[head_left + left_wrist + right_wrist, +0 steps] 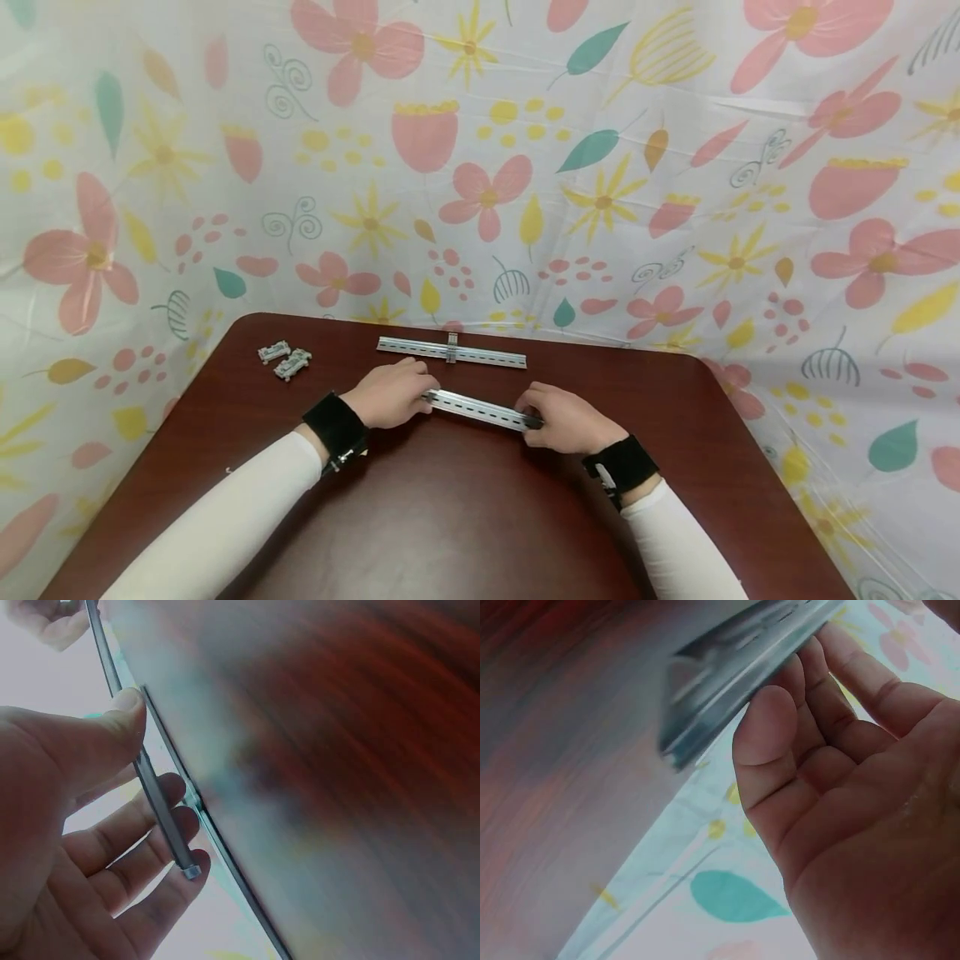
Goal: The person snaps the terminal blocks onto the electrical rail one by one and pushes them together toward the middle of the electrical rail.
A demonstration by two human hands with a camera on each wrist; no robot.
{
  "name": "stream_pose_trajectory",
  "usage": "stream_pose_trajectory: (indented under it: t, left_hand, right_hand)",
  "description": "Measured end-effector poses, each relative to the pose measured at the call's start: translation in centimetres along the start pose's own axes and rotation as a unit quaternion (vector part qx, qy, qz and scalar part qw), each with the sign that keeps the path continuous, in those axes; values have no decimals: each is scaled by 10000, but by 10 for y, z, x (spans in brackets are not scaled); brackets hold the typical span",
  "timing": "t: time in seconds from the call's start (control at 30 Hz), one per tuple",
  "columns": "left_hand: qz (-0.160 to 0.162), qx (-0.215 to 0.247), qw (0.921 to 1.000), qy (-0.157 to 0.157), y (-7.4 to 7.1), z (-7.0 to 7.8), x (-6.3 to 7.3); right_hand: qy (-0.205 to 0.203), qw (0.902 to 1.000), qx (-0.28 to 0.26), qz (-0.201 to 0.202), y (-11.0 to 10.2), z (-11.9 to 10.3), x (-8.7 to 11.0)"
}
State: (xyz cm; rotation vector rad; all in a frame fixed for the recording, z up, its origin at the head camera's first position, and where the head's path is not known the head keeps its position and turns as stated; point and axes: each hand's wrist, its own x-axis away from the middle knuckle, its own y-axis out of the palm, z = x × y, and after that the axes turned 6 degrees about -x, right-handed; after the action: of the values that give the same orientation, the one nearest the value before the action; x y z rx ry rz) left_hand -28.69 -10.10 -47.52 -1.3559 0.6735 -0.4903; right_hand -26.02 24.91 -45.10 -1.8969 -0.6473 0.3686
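A slotted silver DIN rail (480, 408) is held between both hands, slanting slightly down to the right. My left hand (392, 393) grips its left end, and the left wrist view shows the thumb pressed on the rail (163, 814) with the fingers behind it. At the other end my right hand (567, 418) holds the rail (731, 679) between thumb and fingers. Just behind lies a second slotted DIN rail (411, 346) on the table, with a small grey clip-like block (452, 354) across its middle.
Small light-grey clip-like blocks (292, 364) lie together near the back left of the dark red-brown table (420, 533). A flower-printed curtain (480, 275) hangs close along the table's back edge and both sides.
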Motion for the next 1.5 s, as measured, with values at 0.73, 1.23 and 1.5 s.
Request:
stream_pose_trajectory:
  t: [0.73,1.23,1.5]
  left_hand:
    - [236,119,9996,-61,-1,-9,69]
    - [204,295,9994,-31,-4,-8,81]
    - [213,306,9993,-45,-5,-8,83]
  right_hand:
    - [-437,9987,-175,-219,28,-21,-19]
    - [-586,9977,-139,-308,34,-25,-15]
    - [-667,9973,-104,-301,35,-24,-14]
